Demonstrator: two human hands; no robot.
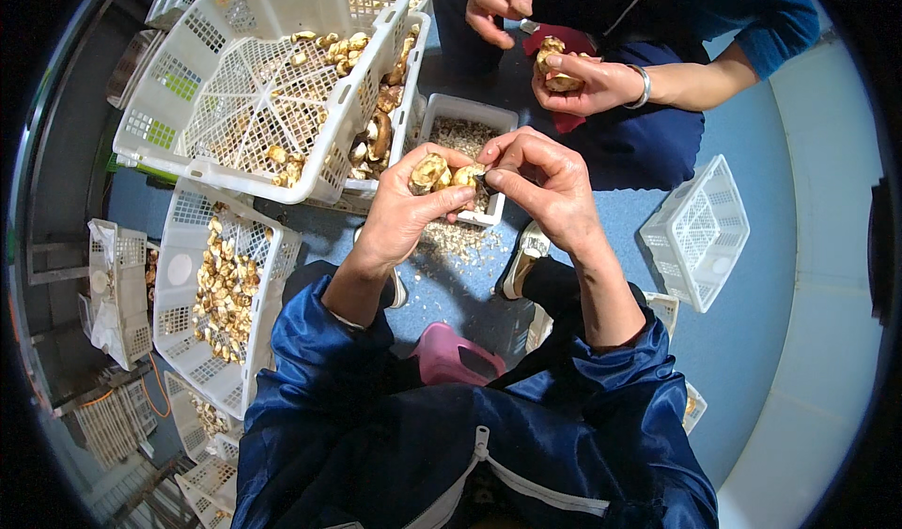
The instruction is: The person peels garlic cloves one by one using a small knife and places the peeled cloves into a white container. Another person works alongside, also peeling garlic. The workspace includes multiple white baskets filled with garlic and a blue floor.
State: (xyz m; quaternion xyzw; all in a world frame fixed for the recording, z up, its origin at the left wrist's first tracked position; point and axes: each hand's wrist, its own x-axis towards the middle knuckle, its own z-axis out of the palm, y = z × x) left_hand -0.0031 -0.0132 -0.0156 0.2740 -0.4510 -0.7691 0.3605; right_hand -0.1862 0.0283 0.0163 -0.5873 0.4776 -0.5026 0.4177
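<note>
My left hand [384,212] grips a brown-and-cream mushroom piece [428,174] and a paler, yellowish one [466,175] beside it, fingers and thumb around them. Close on the right, my right hand [553,184] pinches a small tool [481,175], mostly hidden by the fingers; its dark tip touches the paler piece. Both hands are above a white plastic tub [498,205] holding chopped mushroom trimmings [461,134]. More trimmings [454,240] are scattered on the blue floor below my hands.
A large white perforated crate [232,43] with mushroom pieces rests on another crate holding darker mushrooms [380,134]. At left, a crate [180,317] contains many pieces. Opposite, a co-worker's hand [585,85] holds mushrooms. A white basket [697,233] stands at right, a pink stool [444,349] below me.
</note>
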